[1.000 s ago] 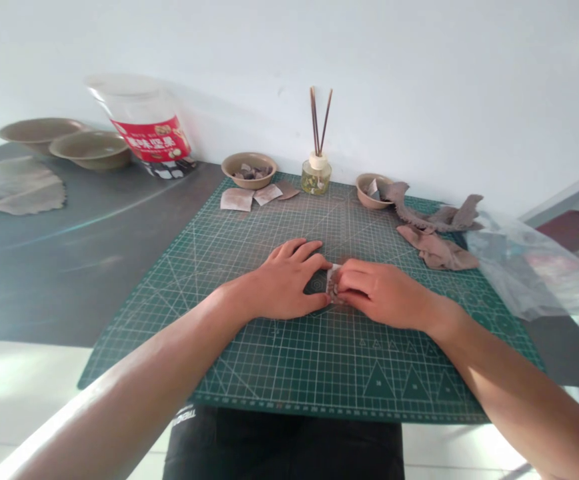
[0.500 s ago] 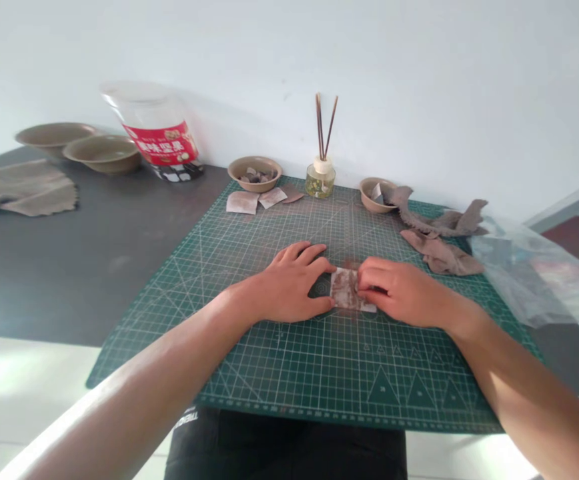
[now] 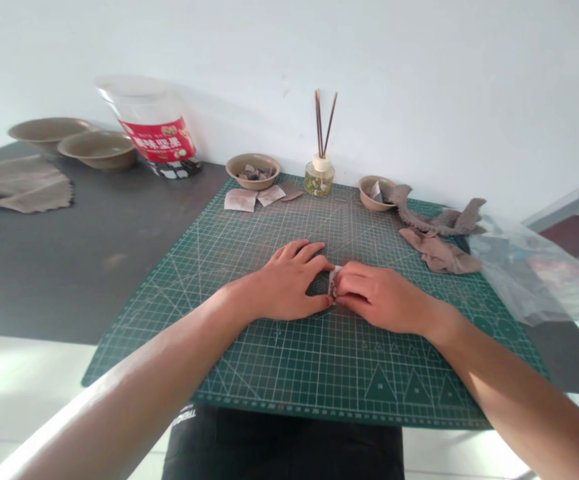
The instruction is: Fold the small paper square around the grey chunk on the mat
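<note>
A small brown-and-white flat piece [image 3: 335, 274] lies on the green cutting mat [image 3: 289, 373], near its middle. My left hand [image 3: 289, 283] rests flat on the mat and pinches the piece's left edge between thumb and forefinger. My right hand [image 3: 379, 300] lies over the piece with fingers curled onto it, so only a thin sliver shows between the two hands. Both forearms reach in from the near edge.
At the mat's far edge stand a bowl of scraps [image 3: 253, 171], flat brown pieces [image 3: 257, 197], a reed diffuser [image 3: 318, 179] and a small bowl [image 3: 375, 192]. Cloth strips [image 3: 437, 253] and a plastic bag [image 3: 529, 273] lie right. A jar [image 3: 154, 130], two bowls [image 3: 97, 148] and a cloth [image 3: 19, 190] sit left.
Half a second ago my right hand had slid right and uncovered the piece; now it has moved back left over it, meeting my left hand. The left hand has stayed put.
</note>
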`<control>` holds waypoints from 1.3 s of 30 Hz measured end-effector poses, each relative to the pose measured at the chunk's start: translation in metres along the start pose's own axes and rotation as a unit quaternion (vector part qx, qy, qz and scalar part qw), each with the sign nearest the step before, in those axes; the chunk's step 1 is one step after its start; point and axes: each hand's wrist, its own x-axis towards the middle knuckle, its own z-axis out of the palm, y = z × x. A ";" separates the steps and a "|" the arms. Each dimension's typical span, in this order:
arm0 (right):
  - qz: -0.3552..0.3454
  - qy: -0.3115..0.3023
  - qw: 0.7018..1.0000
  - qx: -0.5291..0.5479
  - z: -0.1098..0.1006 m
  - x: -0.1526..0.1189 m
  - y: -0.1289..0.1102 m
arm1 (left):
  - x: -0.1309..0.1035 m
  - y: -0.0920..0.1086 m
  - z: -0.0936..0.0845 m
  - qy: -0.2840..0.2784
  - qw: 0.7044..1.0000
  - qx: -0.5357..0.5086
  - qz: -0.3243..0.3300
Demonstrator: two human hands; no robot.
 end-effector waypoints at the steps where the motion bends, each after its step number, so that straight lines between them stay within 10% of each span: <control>1: 0.014 0.010 1.000 -0.008 0.000 0.000 0.001 | 0.000 0.000 0.000 0.003 1.000 0.000 0.000; 39: 0.012 -0.010 1.000 0.023 -0.006 -0.001 0.004 | -0.001 0.000 0.000 0.001 1.000 -0.008 -0.002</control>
